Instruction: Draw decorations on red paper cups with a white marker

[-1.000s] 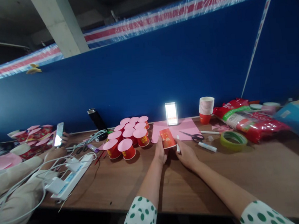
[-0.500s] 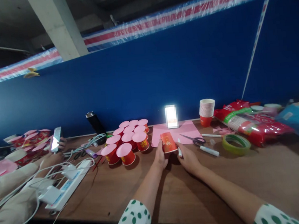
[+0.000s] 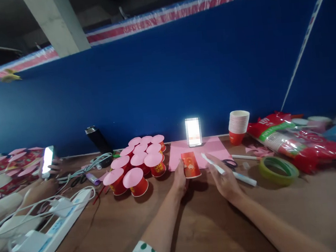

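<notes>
My left hand (image 3: 179, 179) grips a red paper cup (image 3: 191, 165) from its left side. The cup is upside down, its wider rim at the bottom, with a gold print facing me. To its right, apart from it, my right hand (image 3: 224, 179) holds a white pen-shaped tube (image 3: 214, 163) pointing up and left. Behind the cup lies a sheet of pink paper (image 3: 174, 151). Black-handled scissors (image 3: 229, 163) are partly hidden by my right hand, and another white tube (image 3: 245, 179) lies beside it. At left stand several red cups topped with pink discs (image 3: 135, 177).
A phone (image 3: 193, 132) with a bright, blurred screen stands on the paper. Rightward are stacked paper cups (image 3: 238, 127), a tape roll (image 3: 279, 170) and red plastic packages (image 3: 279, 139). A flask (image 3: 97, 140), power strip (image 3: 61, 227), cables and another person's hand (image 3: 47, 185) with a phone occupy the left.
My right hand has moved right, away from the cup, with the white tube tilted in it. My left hand still grips the cup. The camera view has shifted slightly.
</notes>
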Demonstrator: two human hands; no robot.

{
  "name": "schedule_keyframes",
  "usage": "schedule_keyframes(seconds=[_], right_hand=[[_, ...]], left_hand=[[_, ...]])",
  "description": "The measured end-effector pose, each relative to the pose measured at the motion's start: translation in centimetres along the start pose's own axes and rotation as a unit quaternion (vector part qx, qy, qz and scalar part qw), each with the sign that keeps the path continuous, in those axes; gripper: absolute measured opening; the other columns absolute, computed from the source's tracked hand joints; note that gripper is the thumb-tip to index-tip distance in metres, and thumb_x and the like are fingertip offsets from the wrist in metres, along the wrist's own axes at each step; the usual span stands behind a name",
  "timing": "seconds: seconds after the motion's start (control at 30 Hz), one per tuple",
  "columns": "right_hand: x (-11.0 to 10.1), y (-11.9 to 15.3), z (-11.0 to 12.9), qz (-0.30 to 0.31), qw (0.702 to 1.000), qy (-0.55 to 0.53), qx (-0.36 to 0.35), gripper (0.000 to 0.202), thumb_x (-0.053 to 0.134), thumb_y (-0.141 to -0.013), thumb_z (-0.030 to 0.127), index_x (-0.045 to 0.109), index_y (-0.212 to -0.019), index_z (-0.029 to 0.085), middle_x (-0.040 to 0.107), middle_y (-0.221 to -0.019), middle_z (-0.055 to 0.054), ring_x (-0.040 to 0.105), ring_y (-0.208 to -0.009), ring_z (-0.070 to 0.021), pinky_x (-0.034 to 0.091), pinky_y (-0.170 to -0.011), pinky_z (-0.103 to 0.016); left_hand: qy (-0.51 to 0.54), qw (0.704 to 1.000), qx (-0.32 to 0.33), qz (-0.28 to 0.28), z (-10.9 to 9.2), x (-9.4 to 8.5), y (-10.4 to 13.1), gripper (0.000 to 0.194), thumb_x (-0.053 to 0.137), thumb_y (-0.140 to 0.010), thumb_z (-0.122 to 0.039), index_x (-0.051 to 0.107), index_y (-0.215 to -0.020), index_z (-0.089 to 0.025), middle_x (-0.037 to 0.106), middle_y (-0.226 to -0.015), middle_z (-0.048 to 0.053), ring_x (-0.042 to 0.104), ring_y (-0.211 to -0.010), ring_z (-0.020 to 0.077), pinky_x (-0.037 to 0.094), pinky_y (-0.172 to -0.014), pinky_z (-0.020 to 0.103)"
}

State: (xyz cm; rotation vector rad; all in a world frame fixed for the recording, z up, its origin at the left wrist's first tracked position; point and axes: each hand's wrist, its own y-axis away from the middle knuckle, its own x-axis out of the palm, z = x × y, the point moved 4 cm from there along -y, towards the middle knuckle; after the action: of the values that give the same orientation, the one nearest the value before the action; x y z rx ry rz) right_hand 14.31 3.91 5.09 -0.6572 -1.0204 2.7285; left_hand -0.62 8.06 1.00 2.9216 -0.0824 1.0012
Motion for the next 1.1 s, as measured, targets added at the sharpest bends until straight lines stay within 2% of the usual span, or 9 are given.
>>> schedule_keyframes(seconds=[0.17,0.3,0.47,0.6,0.7,0.8,0.9,1.1], right_hand=[[-1.3,1.1,2.3,-0.021,0.999,-0.021,-0.013,0.026,0.041,-0.092,0.026,0.057,-0.112,0.022,0.064,-0.096,-0.007,0.061,-0.088,-0.0193,0.049,-0.08,-0.035],[-1.5,1.6,3.2,-0.01,0.999,-0.006,-0.035,0.023,0.044,-0.09,0.025,0.057,-0.107,0.018,0.063,-0.09,-0.007,0.061,-0.082,-0.019,0.049,-0.076,-0.034],[-1.4,1.5,3.2,-0.019,0.999,-0.008,-0.026,0.019,0.045,-0.089,0.025,0.057,-0.103,0.019,0.063,-0.091,-0.006,0.06,-0.083,-0.0184,0.048,-0.076,-0.032],[-1.2,1.5,3.1,-0.018,0.999,-0.005,-0.029,0.017,0.047,-0.089,0.022,0.058,-0.102,0.02,0.063,-0.091,-0.005,0.06,-0.084,-0.0182,0.047,-0.076,-0.031],[-1.2,1.5,2.9,-0.026,0.999,-0.008,-0.017,0.018,0.047,-0.089,0.023,0.056,-0.103,0.02,0.063,-0.09,-0.005,0.06,-0.082,-0.0181,0.048,-0.075,-0.031],[-1.1,1.6,2.6,-0.021,1.0,-0.016,0.013,0.017,0.048,-0.088,0.025,0.055,-0.103,0.02,0.062,-0.089,-0.005,0.06,-0.079,-0.0176,0.048,-0.073,-0.03],[-0.9,1.6,2.4,-0.012,0.999,-0.02,0.029,0.016,0.048,-0.088,0.026,0.055,-0.1,0.019,0.062,-0.086,-0.005,0.059,-0.076,-0.0172,0.049,-0.071,-0.03],[-0.9,1.5,2.5,-0.018,1.0,-0.012,0.009,0.016,0.047,-0.089,0.026,0.055,-0.101,0.019,0.062,-0.088,-0.006,0.059,-0.079,-0.0182,0.048,-0.074,-0.031]], left_hand=[[-0.011,0.999,-0.033,-0.029,0.3,-0.3,0.1,0.048,0.056,-0.076,-0.057,0.063,-0.088,-0.012,0.069,-0.088,0.01,0.064,-0.082,0.02,0.049,-0.077,0.03],[-0.024,0.997,-0.055,-0.056,0.7,-0.6,0.0,0.053,0.056,-0.073,-0.062,0.063,-0.089,-0.012,0.068,-0.089,0.01,0.064,-0.079,0.0195,0.048,-0.074,0.03],[-0.04,0.997,-0.04,-0.049,0.5,-0.4,0.2,0.052,0.056,-0.072,-0.062,0.062,-0.088,-0.013,0.066,-0.08,0.007,0.06,-0.067,0.0151,0.046,-0.066,0.027],[-0.098,0.994,-0.011,-0.04,-0.1,0.1,0.8,0.051,0.056,-0.071,-0.063,0.061,-0.079,-0.012,0.062,-0.068,0.004,0.054,-0.057,0.0126,0.043,-0.06,0.025],[-0.115,0.993,0.021,-0.009,-0.6,0.6,1.1,0.05,0.056,-0.072,-0.061,0.061,-0.081,-0.012,0.063,-0.071,0.005,0.054,-0.06,0.0133,0.043,-0.063,0.026],[-0.115,0.993,0.021,0.011,-0.5,0.7,1.1,0.051,0.053,-0.075,-0.06,0.061,-0.084,-0.011,0.062,-0.071,0.005,0.054,-0.06,0.0134,0.043,-0.062,0.026],[-0.118,0.993,0.019,0.009,-0.3,0.5,1.0,0.051,0.05,-0.077,-0.06,0.061,-0.086,-0.011,0.063,-0.072,0.005,0.054,-0.061,0.0138,0.043,-0.062,0.027],[-0.115,0.993,0.016,0.001,-0.1,0.4,1.0,0.051,0.05,-0.077,-0.06,0.062,-0.085,-0.011,0.065,-0.076,0.007,0.057,-0.066,0.0159,0.044,-0.067,0.028]])
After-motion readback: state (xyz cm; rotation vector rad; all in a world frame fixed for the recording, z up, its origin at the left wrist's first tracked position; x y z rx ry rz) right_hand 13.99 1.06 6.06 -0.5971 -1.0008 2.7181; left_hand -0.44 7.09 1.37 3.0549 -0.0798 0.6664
